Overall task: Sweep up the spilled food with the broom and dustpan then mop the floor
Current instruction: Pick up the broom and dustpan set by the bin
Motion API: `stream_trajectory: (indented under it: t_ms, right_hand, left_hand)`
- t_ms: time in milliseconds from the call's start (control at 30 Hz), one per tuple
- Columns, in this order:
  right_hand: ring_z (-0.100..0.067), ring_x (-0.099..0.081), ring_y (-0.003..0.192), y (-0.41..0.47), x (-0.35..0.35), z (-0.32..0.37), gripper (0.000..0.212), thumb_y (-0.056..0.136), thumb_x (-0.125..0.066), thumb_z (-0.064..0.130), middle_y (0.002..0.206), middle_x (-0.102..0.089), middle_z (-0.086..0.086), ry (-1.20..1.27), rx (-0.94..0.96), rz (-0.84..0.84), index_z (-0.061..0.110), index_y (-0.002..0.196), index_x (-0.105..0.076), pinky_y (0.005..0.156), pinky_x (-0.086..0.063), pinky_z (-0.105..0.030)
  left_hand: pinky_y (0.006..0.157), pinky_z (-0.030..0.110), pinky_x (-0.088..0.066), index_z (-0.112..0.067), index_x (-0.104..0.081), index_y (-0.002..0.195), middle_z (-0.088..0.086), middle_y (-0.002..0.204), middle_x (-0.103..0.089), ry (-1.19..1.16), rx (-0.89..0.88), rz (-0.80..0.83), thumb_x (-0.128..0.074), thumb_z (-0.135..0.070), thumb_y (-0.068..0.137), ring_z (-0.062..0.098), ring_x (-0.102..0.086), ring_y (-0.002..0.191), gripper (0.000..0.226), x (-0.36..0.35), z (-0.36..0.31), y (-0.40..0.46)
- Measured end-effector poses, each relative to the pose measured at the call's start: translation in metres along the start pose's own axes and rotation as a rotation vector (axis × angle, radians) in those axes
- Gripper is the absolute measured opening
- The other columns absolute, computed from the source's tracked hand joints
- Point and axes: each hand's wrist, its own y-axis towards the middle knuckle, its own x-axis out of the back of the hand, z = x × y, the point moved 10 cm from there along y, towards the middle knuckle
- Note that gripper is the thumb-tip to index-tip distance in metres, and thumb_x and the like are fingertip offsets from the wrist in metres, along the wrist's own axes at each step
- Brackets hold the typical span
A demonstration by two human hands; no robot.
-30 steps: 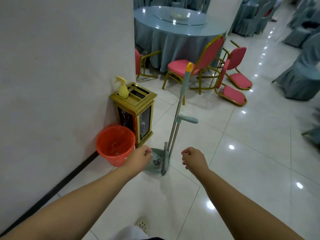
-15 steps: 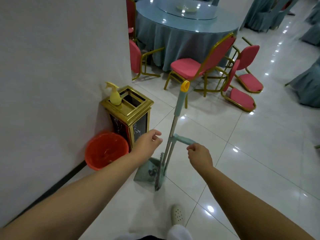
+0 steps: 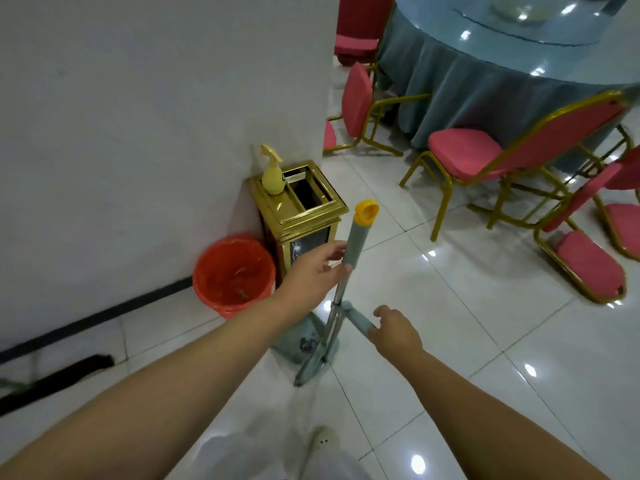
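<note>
Here the left hand (image 3: 313, 271) reaches the pale green foam grip of the tall metal-shafted broom (image 3: 353, 244), its fingers loosely spread with the thumb and fingertips just at the grip, not clearly wrapped round it. The right hand (image 3: 394, 329) is lower, its curled fingers touching the end of the short green dustpan handle (image 3: 358, 318) that angles off the shaft; whether it truly grips the handle cannot be told. The pale green dustpan (image 3: 304, 341) stands on the glossy white tiled floor (image 3: 450, 341) at the broom's foot. Just beyond, against the white wall (image 3: 138, 116), sit an orange plastic bucket (image 3: 233, 273) and a gold metal bin (image 3: 301, 213) bearing a yellow spray bottle (image 3: 273, 173). Pink-cushioned gold-framed chairs (image 3: 464, 157) ring a blue-draped round bench (image 3: 519, 74).
</note>
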Motion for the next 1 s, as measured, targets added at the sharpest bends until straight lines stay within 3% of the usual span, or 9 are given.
stream_trajectory:
  t_ms: [133,267,433,567,633,800,1000]
  right_hand:
    - [-0.018,-0.059,0.084,0.006,-0.022,-0.001,0.031,0.091,-0.055,0.031,0.097,-0.060,-0.004,0.004,0.010,0.135,0.009,0.114,-0.055,0.072,-0.049,-0.030]
    - [-0.017,-0.052,0.078,0.008,-0.031,0.003,0.016,0.091,-0.054,0.028,0.089,-0.054,-0.001,0.022,0.010,0.182,0.013,0.095,-0.051,0.067,-0.041,-0.025]
    - [-0.015,-0.055,0.078,-0.005,-0.041,0.025,0.012,0.091,-0.053,0.028,0.088,-0.056,0.000,-0.066,0.079,0.202,0.016,0.091,-0.049,0.070,-0.046,-0.024]
    - [-0.014,-0.053,0.076,-0.021,-0.048,0.061,0.011,0.092,-0.050,0.026,0.073,-0.048,0.006,-0.164,0.147,0.201,0.018,0.085,-0.047,0.067,-0.041,-0.023]
    - [-0.015,-0.052,0.076,-0.032,-0.049,0.085,0.020,0.093,-0.048,0.025,0.069,-0.044,0.008,-0.210,0.186,0.189,0.022,0.074,-0.042,0.067,-0.040,-0.023]
    - [-0.014,-0.053,0.076,-0.051,-0.063,0.144,0.011,0.091,-0.051,0.030,0.071,-0.046,0.008,-0.261,0.210,0.202,0.020,0.088,-0.048,0.065,-0.041,-0.022]
    - [-0.011,-0.052,0.074,-0.074,-0.093,0.229,0.014,0.089,-0.055,0.034,0.076,-0.050,0.007,-0.321,0.268,0.221,0.021,0.095,-0.054,0.063,-0.040,-0.019]
  left_hand:
    - [0.099,0.047,-0.048,-0.038,-0.055,0.110,-0.018,0.100,-0.061,-0.014,0.036,-0.007,-0.060,-0.020,0.092,0.015,-0.059,0.107,0.026,-0.008,0.004,-0.001]
    - [0.092,0.048,-0.051,-0.029,-0.053,0.112,-0.006,0.102,-0.064,0.068,0.020,-0.016,-0.056,-0.033,0.092,0.019,-0.063,0.102,0.020,-0.009,0.000,-0.001]
    - [0.090,0.048,-0.052,-0.025,-0.049,0.127,-0.002,0.108,-0.065,0.092,-0.011,-0.065,-0.050,-0.036,0.094,0.018,-0.062,0.103,0.034,0.010,0.006,-0.023]
    - [0.088,0.051,-0.051,-0.029,-0.048,0.125,0.001,0.108,-0.064,0.068,-0.040,-0.116,-0.045,-0.048,0.089,0.020,-0.062,0.102,0.041,0.043,0.011,-0.046]
    - [0.088,0.053,-0.050,-0.028,-0.049,0.123,0.003,0.107,-0.064,0.045,-0.052,-0.143,-0.046,-0.048,0.088,0.022,-0.062,0.101,0.040,0.065,0.013,-0.058]
    - [0.089,0.046,-0.052,-0.019,-0.052,0.126,0.000,0.105,-0.066,0.049,-0.078,-0.205,-0.050,-0.029,0.096,0.016,-0.063,0.099,0.032,0.132,0.021,-0.087]
    - [0.090,0.045,-0.051,-0.035,-0.052,0.108,-0.010,0.098,-0.066,0.083,-0.061,-0.253,-0.053,-0.031,0.094,0.013,-0.063,0.097,0.014,0.227,0.041,-0.120]
